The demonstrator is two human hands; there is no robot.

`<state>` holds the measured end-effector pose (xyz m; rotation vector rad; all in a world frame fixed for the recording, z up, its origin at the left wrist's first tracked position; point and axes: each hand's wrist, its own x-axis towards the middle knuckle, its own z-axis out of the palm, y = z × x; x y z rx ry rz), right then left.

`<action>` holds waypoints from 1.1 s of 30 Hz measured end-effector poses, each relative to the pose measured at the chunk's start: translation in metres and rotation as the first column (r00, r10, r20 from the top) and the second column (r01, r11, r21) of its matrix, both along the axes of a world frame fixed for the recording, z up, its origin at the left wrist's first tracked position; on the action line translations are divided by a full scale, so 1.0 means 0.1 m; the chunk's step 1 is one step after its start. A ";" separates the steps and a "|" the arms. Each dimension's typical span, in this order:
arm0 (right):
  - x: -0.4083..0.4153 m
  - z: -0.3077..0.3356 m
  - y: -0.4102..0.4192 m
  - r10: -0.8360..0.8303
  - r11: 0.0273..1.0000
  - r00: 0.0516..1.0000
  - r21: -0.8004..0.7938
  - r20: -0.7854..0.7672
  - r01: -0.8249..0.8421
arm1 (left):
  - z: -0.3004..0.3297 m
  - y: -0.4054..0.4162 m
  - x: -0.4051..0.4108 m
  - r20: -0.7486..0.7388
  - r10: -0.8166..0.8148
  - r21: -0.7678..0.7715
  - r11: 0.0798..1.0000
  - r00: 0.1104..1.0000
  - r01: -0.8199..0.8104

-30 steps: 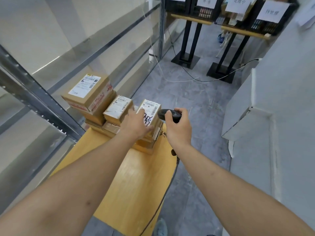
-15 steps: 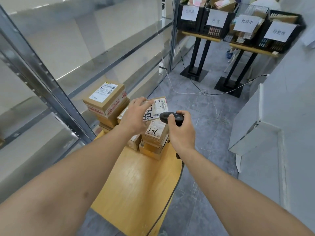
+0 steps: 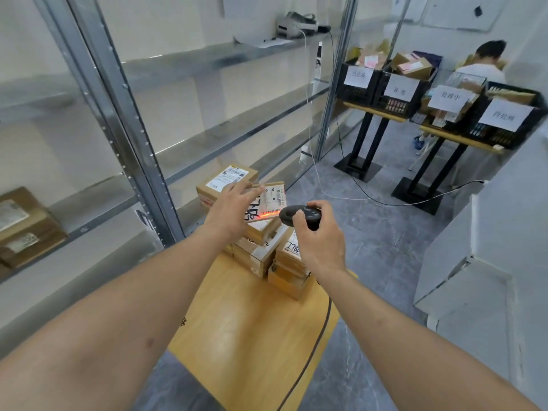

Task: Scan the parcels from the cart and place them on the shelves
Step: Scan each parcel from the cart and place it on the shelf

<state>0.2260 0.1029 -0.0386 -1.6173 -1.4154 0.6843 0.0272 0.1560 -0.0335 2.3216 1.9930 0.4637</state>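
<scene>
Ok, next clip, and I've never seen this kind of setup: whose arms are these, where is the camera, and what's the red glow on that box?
There is no robot here: a person wears a camera on the head, looking forward and down, so the two bare arms are their own. The left hand holds a small cardboard parcel, label up. The right hand grips a black corded barcode scanner; the red line is its beam across the label's barcode. Below them, more parcels are stacked on a wooden cart. On the left stand metal shelves, where one parcel on the shelf already sits.
</scene>
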 end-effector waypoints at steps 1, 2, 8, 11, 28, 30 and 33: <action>-0.07 0.02 -0.02 0.004 1.000 1.000 0.002 -0.004 -0.004 | 0.01 -0.04 -0.07 -0.001 0.007 0.002 1.000 1.000 -0.007; -0.15 0.04 -0.04 0.005 1.000 1.000 0.005 -0.012 -0.005 | 0.01 -0.07 -0.14 -0.001 0.014 0.002 1.000 1.000 -0.014; -0.58 0.17 -0.19 0.028 1.000 0.999 0.014 -0.040 -0.028 | 0.04 -0.33 -0.58 0.055 0.086 0.000 0.996 0.995 -0.086; -0.85 0.23 -0.28 0.053 0.998 0.996 0.042 -0.075 -0.050 | 0.08 -0.48 -0.82 0.104 0.154 -0.026 0.988 0.983 -0.152; -2.95 0.50 -0.99 0.227 0.967 0.969 0.138 -0.100 -0.212 | 0.42 -1.58 -2.69 0.045 0.354 -0.030 0.935 0.934 -0.353; -3.19 0.51 -1.06 0.262 0.959 0.960 0.134 -0.096 -0.248 | 0.42 -1.72 -2.91 0.036 0.381 -0.023 0.925 0.924 -0.380; -3.55 0.49 -1.15 0.313 0.947 0.945 0.112 -0.100 -0.301 | 0.41 -1.92 -3.22 0.030 0.424 -0.029 0.906 0.905 -0.423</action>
